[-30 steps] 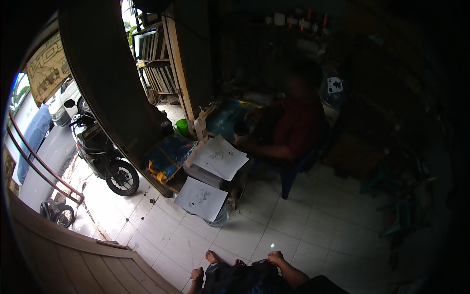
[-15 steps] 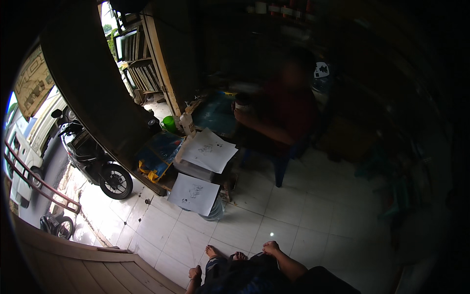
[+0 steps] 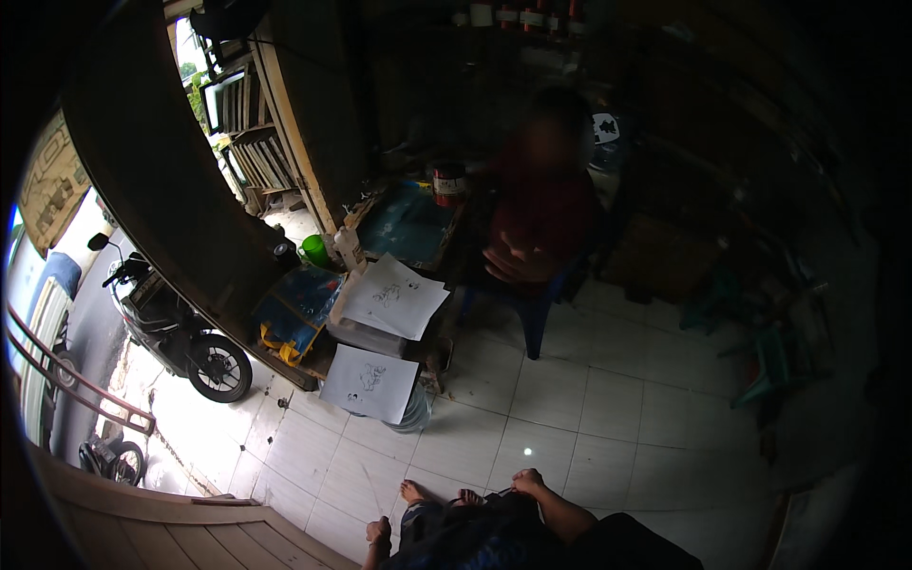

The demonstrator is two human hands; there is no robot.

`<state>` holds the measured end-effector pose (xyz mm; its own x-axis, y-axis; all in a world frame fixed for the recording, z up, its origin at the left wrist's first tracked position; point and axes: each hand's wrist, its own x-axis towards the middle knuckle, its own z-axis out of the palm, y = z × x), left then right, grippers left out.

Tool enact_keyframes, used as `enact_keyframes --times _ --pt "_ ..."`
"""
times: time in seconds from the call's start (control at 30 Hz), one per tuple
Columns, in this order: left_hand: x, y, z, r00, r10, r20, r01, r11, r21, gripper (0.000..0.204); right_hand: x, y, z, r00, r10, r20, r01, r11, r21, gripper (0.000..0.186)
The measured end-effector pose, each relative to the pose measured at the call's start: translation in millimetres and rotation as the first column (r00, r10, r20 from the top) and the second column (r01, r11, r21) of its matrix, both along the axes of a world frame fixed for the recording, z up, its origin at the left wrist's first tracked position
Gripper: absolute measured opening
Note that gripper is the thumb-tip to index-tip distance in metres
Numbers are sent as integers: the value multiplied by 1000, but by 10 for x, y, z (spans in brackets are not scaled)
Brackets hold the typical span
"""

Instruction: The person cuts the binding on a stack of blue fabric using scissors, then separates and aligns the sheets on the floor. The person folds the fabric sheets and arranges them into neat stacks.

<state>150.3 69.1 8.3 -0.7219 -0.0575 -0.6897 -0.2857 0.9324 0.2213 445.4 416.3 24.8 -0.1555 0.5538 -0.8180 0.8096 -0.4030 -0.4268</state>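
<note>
My left hand (image 3: 378, 530) is closed, low over the floor at the left of my lap. My right hand (image 3: 526, 481) is closed too, near my knee, with the forearm coming in from the lower right. What either hand holds, if anything, is too small to make out. My bare feet (image 3: 410, 491) show between them on the tiles. Beyond my hands, a printed sheet (image 3: 370, 382) with line drawings lies over a clear plastic water container (image 3: 410, 418). More printed sheets (image 3: 394, 296) rest on a plastic box (image 3: 366, 334) beside it.
A person in dark red (image 3: 541, 204) sits on a blue stool (image 3: 534, 328), hands in the lap. A red can (image 3: 449, 185) stands beside a blue-green screen frame (image 3: 404, 223). Left are a green mug (image 3: 313, 250), a white bottle (image 3: 349, 247) and a motorcycle (image 3: 185, 328) outside.
The seated person has let go of the can, which now stands on the table, and drawn the hands back to the lap. The view has shifted slightly. My hands have hardly moved.
</note>
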Motion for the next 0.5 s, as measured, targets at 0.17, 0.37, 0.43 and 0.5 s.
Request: enact_keyframes --times 0.17,0.37,0.43,0.5 --pt "24 -126 -51 985 -169 28 167 984 58 57 -72 -6 15 998 -37 -44 36 999 -31 25" --pt "-428 -85 1 342 -908 -240 940 330 89 34 -120 -132 -161 989 -43 -142 58 993 101 19" --pt "-768 173 9 103 -986 -132 994 97 53 32 -130 -269 -260 986 40 -163 21 934 357 18" --pt "-1163 509 55 -90 -996 -19 995 -90 37 30 -60 -496 -382 997 -14 -80 52 872 487 14"
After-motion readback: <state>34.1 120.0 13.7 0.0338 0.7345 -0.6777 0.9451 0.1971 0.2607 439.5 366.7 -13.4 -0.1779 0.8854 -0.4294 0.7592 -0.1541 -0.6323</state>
